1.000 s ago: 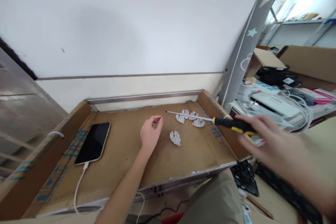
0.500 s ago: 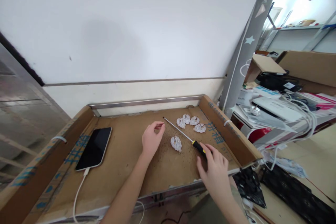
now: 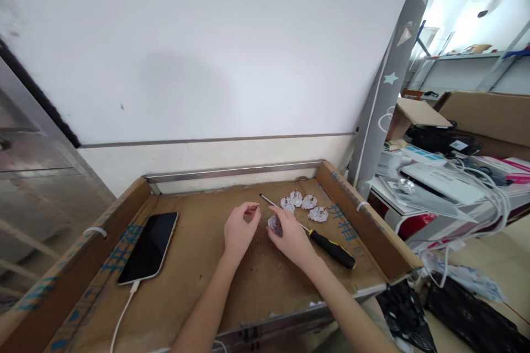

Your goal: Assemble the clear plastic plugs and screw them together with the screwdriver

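Observation:
My right hand reaches over the cardboard, its thumb and fingers closed round a clear scalloped plastic piece that is partly hidden. Beside it, to the left, my left hand hovers with thumb and fingertips pinched together; whatever they hold is too small to make out. A screwdriver with a black and yellow handle lies just right of my right hand, its shaft running behind the fingers. Several more clear plastic pieces with metal pins upward lie beyond the shaft.
A phone with a white cable plugged in lies at the left of the cardboard-lined tray. Cardboard walls edge its sides. A white panel stands behind. Boxes and coiled white cables crowd a surface at the right.
My right hand has let go of the screwdriver, which now lies on the cardboard, and has moved left onto the nearest clear piece. My left hand stays pinched; the view has tilted slightly.

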Available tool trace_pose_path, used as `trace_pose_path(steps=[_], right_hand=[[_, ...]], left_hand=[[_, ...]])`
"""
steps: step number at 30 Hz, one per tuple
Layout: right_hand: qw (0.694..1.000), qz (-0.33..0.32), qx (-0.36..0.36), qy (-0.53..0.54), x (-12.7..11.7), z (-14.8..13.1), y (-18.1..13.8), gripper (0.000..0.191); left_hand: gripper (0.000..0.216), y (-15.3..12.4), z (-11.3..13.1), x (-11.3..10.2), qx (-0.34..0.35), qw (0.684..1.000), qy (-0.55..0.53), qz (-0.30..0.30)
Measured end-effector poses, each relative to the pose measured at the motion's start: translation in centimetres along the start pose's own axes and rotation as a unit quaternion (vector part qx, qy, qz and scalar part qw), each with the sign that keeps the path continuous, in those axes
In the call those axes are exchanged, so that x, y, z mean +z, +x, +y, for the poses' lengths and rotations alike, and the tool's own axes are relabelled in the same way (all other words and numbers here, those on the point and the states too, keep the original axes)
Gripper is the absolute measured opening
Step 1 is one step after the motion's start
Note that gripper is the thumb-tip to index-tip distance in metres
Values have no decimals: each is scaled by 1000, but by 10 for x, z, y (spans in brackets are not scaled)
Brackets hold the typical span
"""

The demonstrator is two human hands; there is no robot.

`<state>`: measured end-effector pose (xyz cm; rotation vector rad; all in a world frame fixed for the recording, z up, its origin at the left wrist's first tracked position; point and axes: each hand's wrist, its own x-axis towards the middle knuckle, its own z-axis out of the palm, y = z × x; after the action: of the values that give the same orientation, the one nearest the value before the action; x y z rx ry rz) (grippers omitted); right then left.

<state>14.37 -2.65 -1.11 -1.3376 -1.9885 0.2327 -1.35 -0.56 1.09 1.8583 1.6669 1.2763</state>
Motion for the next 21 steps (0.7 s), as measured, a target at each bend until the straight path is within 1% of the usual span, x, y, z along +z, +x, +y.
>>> trace_pose_path(steps=[5, 7, 13, 18, 21], right_hand=[[992, 109, 40, 50, 6, 5, -2, 39], [987, 139, 50, 61, 6, 7, -1, 39], [984, 148, 50, 82, 0, 5, -4, 33], [984, 141, 54, 94, 2, 5, -4, 32], [982, 148, 56, 101, 3, 5, -2, 31]], left_hand=[[14, 0, -7, 3, 33, 999, -5, -3], [15, 0, -10, 5, 52, 999, -5, -16], [18, -6, -9, 9, 96, 991, 21, -90], [18, -9, -4, 4, 105, 989, 42, -99], [29, -14, 1, 6, 108, 988, 38, -100]])
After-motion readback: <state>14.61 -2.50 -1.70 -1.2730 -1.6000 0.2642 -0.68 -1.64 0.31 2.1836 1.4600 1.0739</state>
